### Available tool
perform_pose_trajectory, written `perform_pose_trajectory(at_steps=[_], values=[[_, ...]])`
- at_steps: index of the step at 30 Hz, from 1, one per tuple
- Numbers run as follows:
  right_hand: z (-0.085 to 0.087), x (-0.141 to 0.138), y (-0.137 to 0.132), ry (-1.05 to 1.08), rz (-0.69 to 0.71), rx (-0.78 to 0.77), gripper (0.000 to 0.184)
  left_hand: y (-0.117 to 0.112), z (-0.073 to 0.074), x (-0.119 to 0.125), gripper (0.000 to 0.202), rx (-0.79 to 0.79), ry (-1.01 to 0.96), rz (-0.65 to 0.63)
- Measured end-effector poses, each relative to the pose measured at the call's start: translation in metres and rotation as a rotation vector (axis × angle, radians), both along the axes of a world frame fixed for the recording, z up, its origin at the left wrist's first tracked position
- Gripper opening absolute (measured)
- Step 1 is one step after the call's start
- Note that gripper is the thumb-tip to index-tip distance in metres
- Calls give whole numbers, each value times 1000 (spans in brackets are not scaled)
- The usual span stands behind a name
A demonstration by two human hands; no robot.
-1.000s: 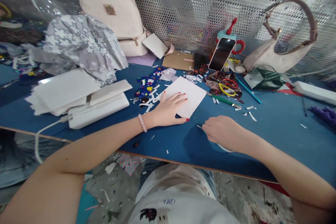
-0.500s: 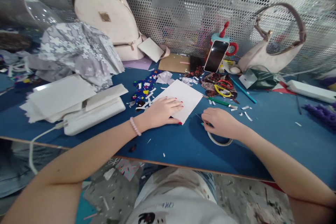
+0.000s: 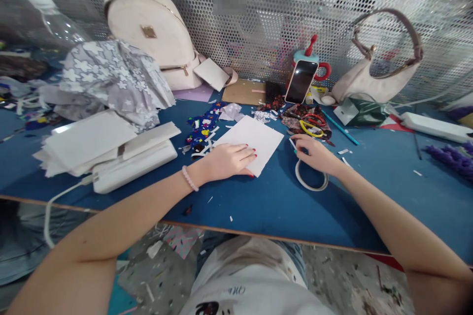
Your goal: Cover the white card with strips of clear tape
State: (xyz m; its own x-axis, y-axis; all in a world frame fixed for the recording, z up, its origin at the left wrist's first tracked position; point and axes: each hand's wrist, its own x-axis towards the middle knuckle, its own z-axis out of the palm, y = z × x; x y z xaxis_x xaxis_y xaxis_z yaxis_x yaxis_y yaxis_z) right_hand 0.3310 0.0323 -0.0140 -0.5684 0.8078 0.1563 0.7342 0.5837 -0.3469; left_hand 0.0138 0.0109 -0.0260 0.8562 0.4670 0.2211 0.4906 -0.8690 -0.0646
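Pressing on the lower-left part of a flat white card (image 3: 264, 133), the left hand (image 3: 229, 161) is extended, its fingers straight and close together, gripping nothing. The card, smooth and straight-sided, lies cornerwise near the middle of the blue surface (image 3: 258, 206). Just to its right, the right hand (image 3: 314, 153) is curled, thumb and forefinger pinching 1 narrow pale strip (image 3: 292, 144). Below those fingers lies a thin white tape ring (image 3: 312, 189); whether it touches the hand cannot be told. From the card's near corner, smooth surface runs to the straight front edge, carrying 2 tiny white scraps (image 3: 231, 218); a wider stretch reaches right of the ring. Crumpled printed cloth (image 3: 205, 125) crowds the card's far left side, while 1 yellow loop (image 3: 311, 130) sits on rumpled dark fabric (image 3: 290, 120) behind the right hand.
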Motion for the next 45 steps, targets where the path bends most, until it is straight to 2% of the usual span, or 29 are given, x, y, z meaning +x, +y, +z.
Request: perform_pose_trajectory(at_steps=[5, 9, 14, 21, 34, 40, 45], values=[[3, 0, -1, 39, -28, -65, 16, -3, 2, 3, 49, 81, -48, -25], [6, -5, -5, 64, -5, -123, 14, 0, 0, 4, 42, 134, -60, -122], [2, -11, -5, 86, 24, -155, 15, 4, -5, 6, 40, 194, -79, -226], [-4, -16, 4, 96, 46, -183, 11, 3, -6, 6, 31, 248, -109, -250], [-15, -12, 13, 162, 40, -181, 9, 3, -2, 7, 34, 254, -80, -271], [-9, -11, 9, 253, 31, -149, 10, -1, 0, 6, 23, 338, -115, -286], [0, -9, 3, 349, 14, -130, 11, -12, 12, 2, 19, 478, -237, -303]])
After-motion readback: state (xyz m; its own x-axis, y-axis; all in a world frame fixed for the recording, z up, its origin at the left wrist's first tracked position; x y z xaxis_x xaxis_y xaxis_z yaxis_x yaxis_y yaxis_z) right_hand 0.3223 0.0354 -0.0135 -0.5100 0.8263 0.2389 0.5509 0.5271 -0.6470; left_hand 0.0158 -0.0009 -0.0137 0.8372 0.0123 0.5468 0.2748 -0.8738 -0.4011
